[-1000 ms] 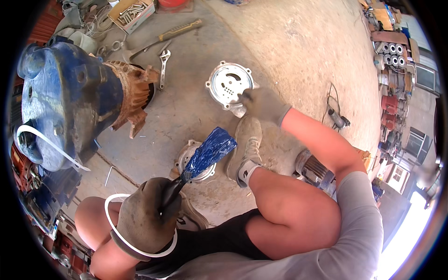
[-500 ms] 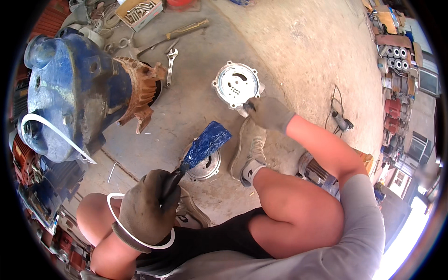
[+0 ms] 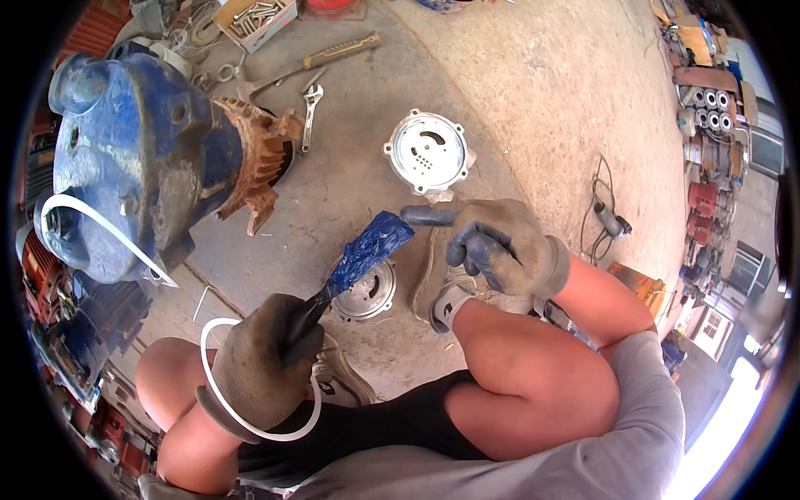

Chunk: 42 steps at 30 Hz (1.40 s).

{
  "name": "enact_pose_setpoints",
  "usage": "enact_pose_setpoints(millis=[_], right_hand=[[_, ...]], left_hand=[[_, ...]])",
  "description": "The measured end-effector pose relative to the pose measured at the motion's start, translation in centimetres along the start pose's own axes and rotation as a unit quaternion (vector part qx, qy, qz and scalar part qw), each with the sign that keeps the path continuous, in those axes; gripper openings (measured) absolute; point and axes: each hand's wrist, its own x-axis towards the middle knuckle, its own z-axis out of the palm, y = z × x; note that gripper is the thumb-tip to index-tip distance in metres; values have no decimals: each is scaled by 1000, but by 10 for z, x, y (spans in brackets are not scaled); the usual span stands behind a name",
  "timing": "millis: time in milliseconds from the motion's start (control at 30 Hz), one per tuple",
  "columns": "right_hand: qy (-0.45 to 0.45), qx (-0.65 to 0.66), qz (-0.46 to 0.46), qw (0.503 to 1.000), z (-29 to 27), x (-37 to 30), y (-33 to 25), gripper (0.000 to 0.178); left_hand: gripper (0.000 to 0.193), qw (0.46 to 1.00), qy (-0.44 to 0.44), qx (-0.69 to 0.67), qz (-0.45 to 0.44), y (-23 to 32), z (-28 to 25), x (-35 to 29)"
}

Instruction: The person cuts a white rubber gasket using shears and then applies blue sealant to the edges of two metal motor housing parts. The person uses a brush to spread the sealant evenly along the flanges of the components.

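Head view: nearer the wearer than the farther round silver metal cover (image 3: 442, 157), the gloved left hand (image 3: 267, 362) clamps a black-handled scraper (image 3: 346, 272) bearing blue paste (image 3: 383, 237); the right hand (image 3: 504, 246), index straight, others curled, apparently collects paste, needing the scraper steady.

Hammer (image 3: 333, 55) near adjustable wrench (image 3: 309, 121), box (image 3: 271, 33) of bolts (image 3: 254, 16), corded tool (image 3: 612, 221), possibly a grinder

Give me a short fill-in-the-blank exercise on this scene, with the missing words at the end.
1. The left hand grips a flat tool whose smeared end is coloured ____.
2. The loop around the left wrist is coloured ____.
3. Covering the right hand is a ____.
4. The round metal covers lying on the floor number ____.

Missing words: blue; white; glove; two.
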Motion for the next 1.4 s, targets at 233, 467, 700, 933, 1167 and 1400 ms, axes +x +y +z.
enact_pose_setpoints(millis=[233,467,700,933,1167,1400], right_hand=[[11,18,-4,1000,3,-1,9,46],[-13,51,38,998,-1,-1,9,58],[84,196,214,953,-18,-2,37,56],[373,445,405,707,-60,18,178,41],[384,490,384,682,-59,33,219,45],[406,411,392,716,-44,60,208,50]], left_hand=[[13,999,-19,-27,-8,2,-1,3],[14,998,-29,-41,-27,1,-1,6],[14,999,17,29,29,-8,1,10],[16,991,18,75,114,-9,-3,11],[30,990,-32,71,114,-13,-4,12],[21,989,-7,72,130,-7,-3,8]])
